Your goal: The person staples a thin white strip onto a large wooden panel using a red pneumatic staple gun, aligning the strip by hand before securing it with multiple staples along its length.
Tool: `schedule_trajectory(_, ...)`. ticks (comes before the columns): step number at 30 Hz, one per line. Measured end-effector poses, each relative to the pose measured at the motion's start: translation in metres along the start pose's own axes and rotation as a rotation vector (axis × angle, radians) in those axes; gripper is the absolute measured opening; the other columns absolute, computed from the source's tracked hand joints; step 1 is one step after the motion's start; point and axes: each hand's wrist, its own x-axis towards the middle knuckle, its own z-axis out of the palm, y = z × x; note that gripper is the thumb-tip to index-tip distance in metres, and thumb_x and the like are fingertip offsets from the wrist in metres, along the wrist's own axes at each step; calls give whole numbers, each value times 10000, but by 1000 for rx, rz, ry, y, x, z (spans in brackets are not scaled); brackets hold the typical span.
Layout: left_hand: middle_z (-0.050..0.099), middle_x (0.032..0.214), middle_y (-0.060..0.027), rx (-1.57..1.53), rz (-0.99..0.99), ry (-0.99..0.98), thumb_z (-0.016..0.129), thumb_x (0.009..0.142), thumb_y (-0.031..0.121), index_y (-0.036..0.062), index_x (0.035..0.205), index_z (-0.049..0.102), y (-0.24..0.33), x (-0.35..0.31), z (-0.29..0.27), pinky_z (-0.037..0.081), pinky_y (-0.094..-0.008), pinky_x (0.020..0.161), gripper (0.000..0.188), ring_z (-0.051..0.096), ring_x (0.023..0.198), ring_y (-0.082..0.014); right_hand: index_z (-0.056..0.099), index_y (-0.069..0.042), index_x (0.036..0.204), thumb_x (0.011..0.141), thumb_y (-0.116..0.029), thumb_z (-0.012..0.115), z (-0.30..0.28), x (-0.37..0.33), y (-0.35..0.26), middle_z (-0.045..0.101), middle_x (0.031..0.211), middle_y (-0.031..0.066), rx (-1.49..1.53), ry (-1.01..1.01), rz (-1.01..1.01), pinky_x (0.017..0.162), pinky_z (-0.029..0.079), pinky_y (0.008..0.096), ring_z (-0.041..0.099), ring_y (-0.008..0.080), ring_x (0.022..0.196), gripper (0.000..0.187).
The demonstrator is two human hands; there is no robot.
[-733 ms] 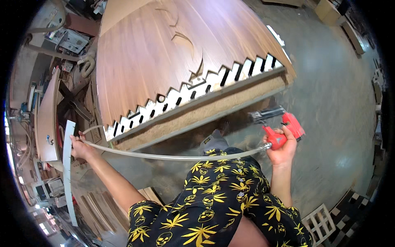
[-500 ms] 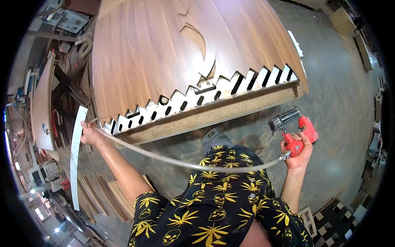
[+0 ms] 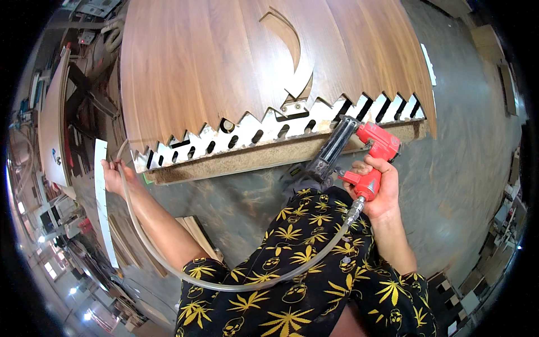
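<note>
Our right hand [image 3: 384,194], wrapped round the red-and-black nail gun [image 3: 379,140], has swung it left, seemingly within reach of the brown wood-grain panel [image 3: 208,67]'s near edge; our left hand [image 3: 115,178] pinches a long white strip [image 3: 101,196] at left.

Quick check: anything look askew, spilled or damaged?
The brown wood-grain panel has a zigzag near edge baring the white slotted strip; regular teeth suggest design, not damage. The translucent grey hose sags across the black patterned shirt, a possible snag. No spill shows.

Smooth wood-grained panel [image 3: 213,67]; glossy red nail gun [image 3: 377,143]; hose [image 3: 224,287] probably plastic.
</note>
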Motion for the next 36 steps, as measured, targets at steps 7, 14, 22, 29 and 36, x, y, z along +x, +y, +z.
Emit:
schedule_trajectory(7,518,826,-118,-2,68,-13,657,969,149,-89,977,535,15,-6,-10,476,-339,626,267,526,680,-219,500,-134,741,902,-156,558,-8,-24,-26,541,699,-6,43,39,-230,724,465,376,550,146,665,172)
schedule_trajectory(14,486,727,-64,-38,298,-186,619,986,96,-70,946,542,104,-50,67,450,-297,574,187,468,626,-181,450,-98,829,918,-131,551,-37,-61,-89,498,723,-30,141,-259,-607,851,504,444,551,133,697,139)
schedule_trajectory(22,584,734,-105,-205,358,-438,634,972,99,-12,821,538,123,-135,200,526,-304,564,211,584,611,-197,403,-110,822,940,-7,506,-75,-139,-173,408,742,-5,126,-679,-1057,1028,410,463,467,102,692,188)
schedule_trajectory(29,635,842,-36,-312,230,-543,652,934,16,36,1009,558,92,-269,253,533,-306,615,122,568,631,-114,426,-94,818,915,-18,511,-165,-217,-288,398,762,2,79,-854,-1349,1127,334,519,476,135,771,150)
schedule_trajectory(36,599,811,-33,-281,234,-557,660,931,38,30,1077,523,52,-454,230,516,-301,592,200,553,614,-113,455,56,1301,875,-45,609,-293,-273,-466,500,1311,229,244,-633,-1535,1100,373,522,469,367,1219,464)
